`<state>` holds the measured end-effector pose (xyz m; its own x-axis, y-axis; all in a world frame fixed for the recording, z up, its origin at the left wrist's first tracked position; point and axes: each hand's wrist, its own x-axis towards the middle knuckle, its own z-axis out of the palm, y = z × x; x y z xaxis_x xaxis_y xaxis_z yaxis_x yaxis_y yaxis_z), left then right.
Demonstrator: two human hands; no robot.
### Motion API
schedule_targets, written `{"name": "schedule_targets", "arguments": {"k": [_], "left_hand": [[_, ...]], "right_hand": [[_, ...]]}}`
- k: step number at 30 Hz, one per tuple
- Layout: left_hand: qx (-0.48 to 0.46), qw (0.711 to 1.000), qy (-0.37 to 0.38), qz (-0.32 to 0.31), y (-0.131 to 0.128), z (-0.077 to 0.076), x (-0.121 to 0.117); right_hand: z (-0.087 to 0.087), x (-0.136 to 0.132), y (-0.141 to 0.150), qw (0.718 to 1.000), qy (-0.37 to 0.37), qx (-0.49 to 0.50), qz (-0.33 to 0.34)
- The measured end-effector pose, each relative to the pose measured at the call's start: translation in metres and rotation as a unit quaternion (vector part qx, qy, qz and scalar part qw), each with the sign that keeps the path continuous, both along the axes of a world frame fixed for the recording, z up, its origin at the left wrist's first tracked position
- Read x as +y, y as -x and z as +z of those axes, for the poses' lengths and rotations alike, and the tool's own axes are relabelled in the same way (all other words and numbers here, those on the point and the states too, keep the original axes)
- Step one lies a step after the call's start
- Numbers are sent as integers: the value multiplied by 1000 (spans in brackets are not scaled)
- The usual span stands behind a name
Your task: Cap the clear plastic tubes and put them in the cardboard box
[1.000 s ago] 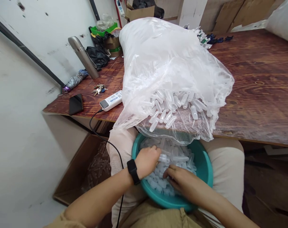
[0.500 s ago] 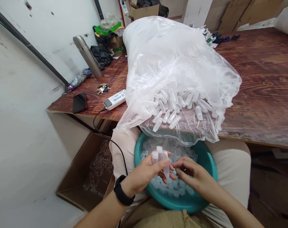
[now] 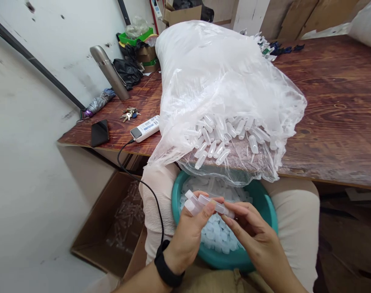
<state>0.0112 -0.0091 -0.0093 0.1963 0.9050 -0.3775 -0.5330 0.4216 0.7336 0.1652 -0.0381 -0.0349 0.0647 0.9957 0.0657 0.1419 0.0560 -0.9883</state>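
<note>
My left hand [image 3: 193, 230], with a black band at the wrist, is closed around a few small translucent plastic tubes [image 3: 212, 203]. Two white ends stick out to the left between its thumb and fingers. One tube lies across toward my right hand [image 3: 255, 232], whose thumb and fingertips pinch its far end; whether a cap sits there I cannot make out. Both hands are above a teal basin [image 3: 272, 217] on my lap. Inside it are many white caps [image 3: 218, 236] toward the front and more clear pieces behind.
A big clear plastic bag [image 3: 216, 69] spills more tubes [image 3: 220, 150] at the table's edge. On its left lie a power bank [image 3: 145, 129] with a cable, a phone [image 3: 100, 133], keys [image 3: 129, 114] and a leaning flask [image 3: 110, 73]. A cardboard box [image 3: 93, 244] below holds clear tubes.
My left hand has tipped the tubes from upright to lying toward the right. My right fingertips have closed on the end of one tube. The view has shifted slightly.
</note>
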Motion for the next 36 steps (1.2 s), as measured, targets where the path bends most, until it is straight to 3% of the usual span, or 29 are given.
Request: {"name": "schedule_targets", "arguments": {"k": [9, 12, 15, 20, 25, 30, 33, 36], "left_hand": [[48, 991, -112, -46, 5, 11, -1], [52, 991, -119, -42, 5, 10, -3], [68, 990, -118, -40, 5, 6, -4], [87, 989, -112, -33, 5, 3, -5], [98, 990, -94, -37, 5, 4, -6], [107, 988, -96, -51, 4, 7, -8], [103, 989, -89, -58, 3, 8, -8], [103, 989, -82, -67, 1, 8, -9]], "right_hand": [[12, -9, -4, 977, -135, -160, -44], [14, -9, -3, 986, -90, -132, -44], [19, -5, 2, 999, -1, -12, -34], [27, -1, 8, 989, 107, 106, -6], [18, -6, 5, 984, 142, 101, 17], [19, -5, -4, 982, 159, -12, 102], [23, -4, -8, 980, 147, -69, 115], [24, -3, -9, 967, 205, -24, 149]]}}
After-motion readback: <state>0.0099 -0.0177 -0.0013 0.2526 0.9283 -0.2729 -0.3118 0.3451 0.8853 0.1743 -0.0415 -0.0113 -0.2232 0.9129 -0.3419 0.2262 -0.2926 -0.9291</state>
